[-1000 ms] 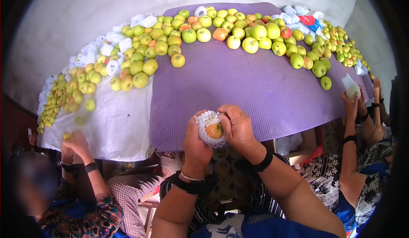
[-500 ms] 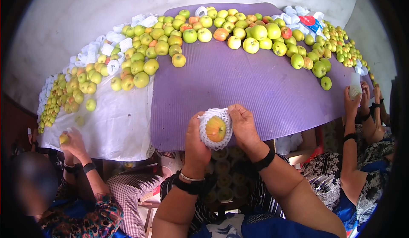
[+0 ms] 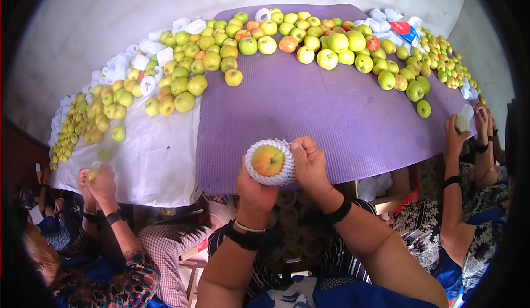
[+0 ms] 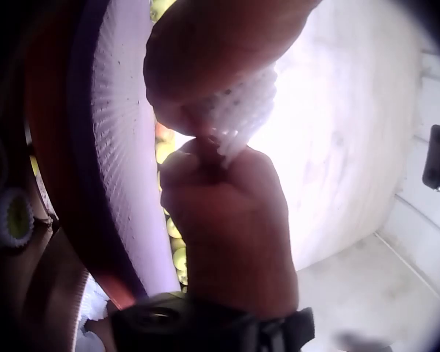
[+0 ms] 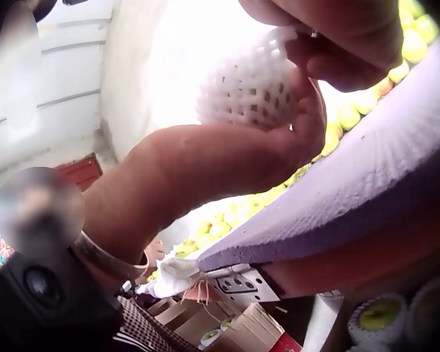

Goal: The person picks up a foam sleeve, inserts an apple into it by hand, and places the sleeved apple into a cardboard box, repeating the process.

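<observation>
A yellow-orange apple (image 3: 268, 161) sits in a white foam net (image 3: 289, 170), its stem end showing through the opening. My left hand (image 3: 255, 193) grips the netted apple from the left and below, over the near edge of the purple mat. At the net's right rim, my right hand (image 3: 312, 165) pinches the foam between thumb and fingers. In the right wrist view the net (image 5: 242, 92) stretches round the fruit, and my left hand (image 5: 205, 165) curves beneath it. The left wrist view shows the net partly behind the fingers.
A purple ribbed mat (image 3: 276, 115) covers the table, beside a white cloth (image 3: 154, 153). Piled apples (image 3: 337, 42) line the back, with foam nets (image 3: 116, 68) behind them. People sit on both sides, their hands (image 3: 102, 184) close by. Netted apples (image 5: 378, 315) lie below the table.
The apple has turned so its stem end faces up more, and the net now lies more evenly round it. My right hand has shifted slightly right, still at the rim.
</observation>
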Action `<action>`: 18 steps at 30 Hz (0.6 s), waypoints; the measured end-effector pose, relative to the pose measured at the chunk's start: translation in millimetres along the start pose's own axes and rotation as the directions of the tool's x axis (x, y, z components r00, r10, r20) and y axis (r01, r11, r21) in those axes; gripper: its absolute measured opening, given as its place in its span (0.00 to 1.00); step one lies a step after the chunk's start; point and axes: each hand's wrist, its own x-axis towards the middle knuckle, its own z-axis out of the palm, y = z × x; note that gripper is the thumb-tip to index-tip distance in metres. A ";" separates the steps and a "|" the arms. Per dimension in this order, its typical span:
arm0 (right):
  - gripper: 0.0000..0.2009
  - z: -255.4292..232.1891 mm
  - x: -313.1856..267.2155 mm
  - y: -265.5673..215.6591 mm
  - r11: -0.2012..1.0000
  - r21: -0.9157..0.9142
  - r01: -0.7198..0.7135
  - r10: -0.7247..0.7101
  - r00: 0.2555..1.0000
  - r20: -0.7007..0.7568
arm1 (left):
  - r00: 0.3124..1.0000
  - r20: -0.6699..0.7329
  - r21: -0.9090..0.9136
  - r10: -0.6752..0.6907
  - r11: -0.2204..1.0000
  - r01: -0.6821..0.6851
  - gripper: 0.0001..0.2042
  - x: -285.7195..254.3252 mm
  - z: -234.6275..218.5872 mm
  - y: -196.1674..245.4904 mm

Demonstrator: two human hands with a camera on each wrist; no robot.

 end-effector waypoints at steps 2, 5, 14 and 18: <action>0.06 10.4 -5.2 -0.8 0.896 -0.348 0.275 -0.298 0.954 -0.013 | 0.998 0.064 -0.135 -0.015 0.991 0.024 0.19 3.2 -14.6 -1.5; 0.06 17.2 -10.8 -5.9 0.854 -0.446 0.268 -0.291 0.957 0.017 | 0.996 0.074 -0.221 -0.055 0.973 0.070 0.19 1.1 -17.6 0.0; 0.13 13.3 -7.9 -23.9 0.466 -0.737 0.489 -0.492 0.836 0.244 | 0.990 0.047 -0.125 -0.136 0.982 0.141 0.23 -8.2 6.8 18.3; 0.21 0.6 3.1 -20.4 0.533 -0.564 0.631 -0.505 0.772 0.386 | 0.989 0.080 -0.037 -0.126 0.991 0.130 0.26 -10.2 -3.0 30.7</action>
